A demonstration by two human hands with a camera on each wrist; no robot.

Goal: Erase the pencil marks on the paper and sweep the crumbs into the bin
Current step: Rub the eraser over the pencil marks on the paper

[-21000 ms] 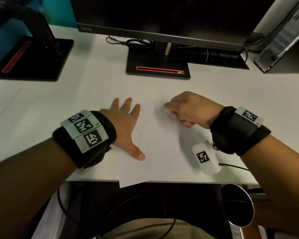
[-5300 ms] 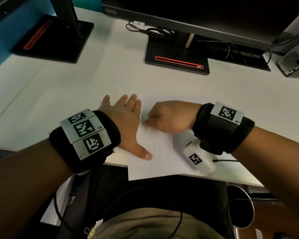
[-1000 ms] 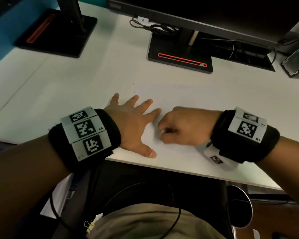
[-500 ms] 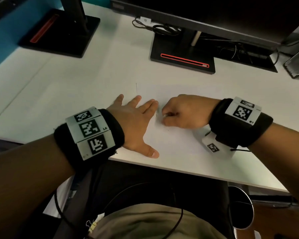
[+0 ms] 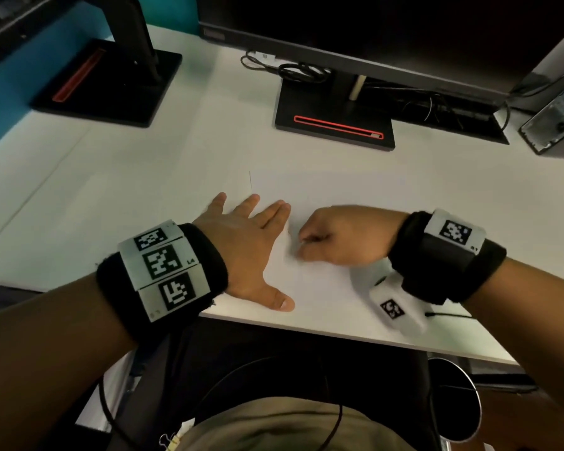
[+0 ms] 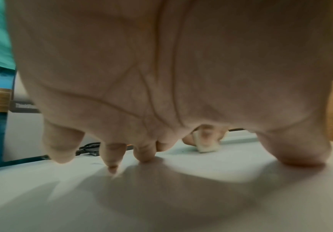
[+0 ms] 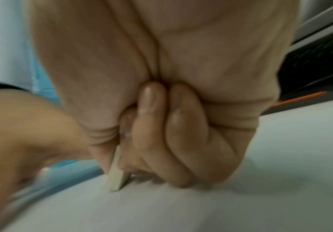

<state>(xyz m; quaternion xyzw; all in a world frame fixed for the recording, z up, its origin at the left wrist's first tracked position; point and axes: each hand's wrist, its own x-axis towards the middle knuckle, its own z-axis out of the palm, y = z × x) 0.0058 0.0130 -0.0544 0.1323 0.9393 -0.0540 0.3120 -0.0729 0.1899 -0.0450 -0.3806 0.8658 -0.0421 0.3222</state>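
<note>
A white sheet of paper (image 5: 326,196) lies on the white desk near its front edge. My left hand (image 5: 245,245) lies flat on the paper's left part, fingers spread and straight, thumb toward the desk edge. My right hand (image 5: 336,237) is curled just right of it and pinches a small white eraser (image 7: 116,177) between thumb and fingers. The eraser's tip touches the paper. From the left wrist view the eraser (image 6: 207,144) shows past my left hand's fingertips (image 6: 112,166). Faint pencil marks (image 5: 290,236) lie between the two hands.
A monitor stand with a red stripe (image 5: 336,125) sits behind the paper, with cables (image 5: 293,70) beside it. A second black stand (image 5: 108,79) is at the back left. A round bin (image 5: 453,398) stands on the floor below the desk's right front edge.
Over the last second my right hand has shifted back and forth on the paper beside my left hand's fingers. My left hand has stayed flat on the sheet.
</note>
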